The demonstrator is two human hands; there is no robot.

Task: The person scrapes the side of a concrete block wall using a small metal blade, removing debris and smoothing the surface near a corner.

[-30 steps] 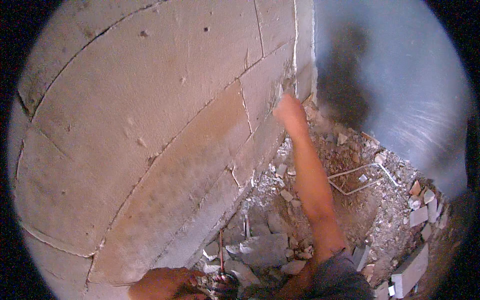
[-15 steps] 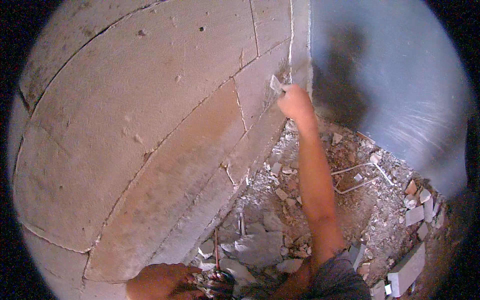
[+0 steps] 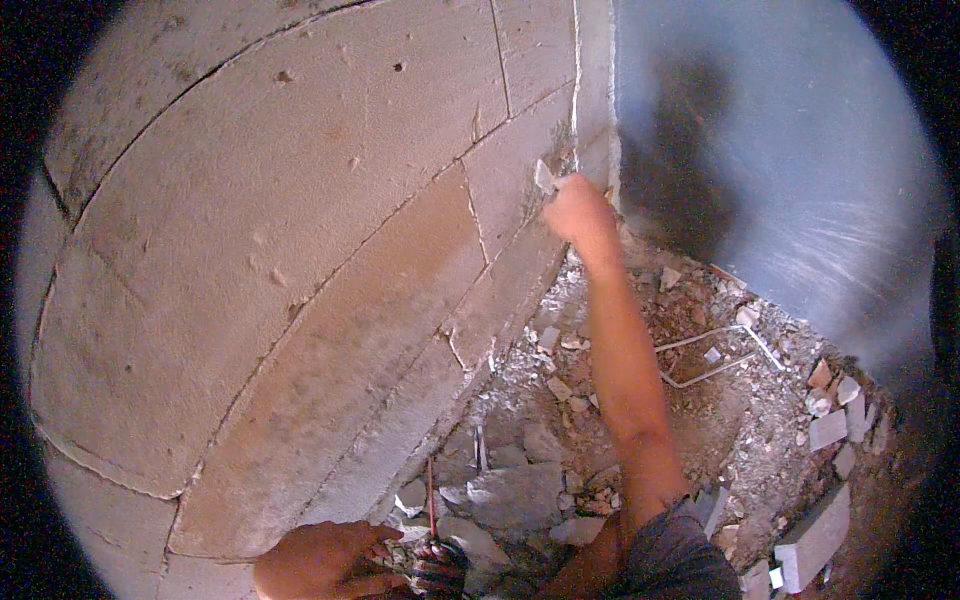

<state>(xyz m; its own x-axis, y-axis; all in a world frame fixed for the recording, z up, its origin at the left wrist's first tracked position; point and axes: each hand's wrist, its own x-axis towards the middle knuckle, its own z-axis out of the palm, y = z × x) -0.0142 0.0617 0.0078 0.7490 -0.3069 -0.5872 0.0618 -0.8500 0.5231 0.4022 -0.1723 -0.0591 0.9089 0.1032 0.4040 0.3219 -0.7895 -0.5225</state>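
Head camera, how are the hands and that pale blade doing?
Right hand closed on pale blade at wall, contact unclear. Left hand low beside wall, grip unclear. Rubble below, clear of the blade.

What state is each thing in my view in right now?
Right hand: closed around the pale flat-bladed tool.
Pale flat-bladed tool: blade showing beyond the fist; wall contact unclear.
Left hand: low, near the wall; grip unclear.
Block wall: standing, seams visible, surface pitted.
Grey panel: upright, scuffed.
White bent frame: lying on rubble.
Long grey block: lying among debris.
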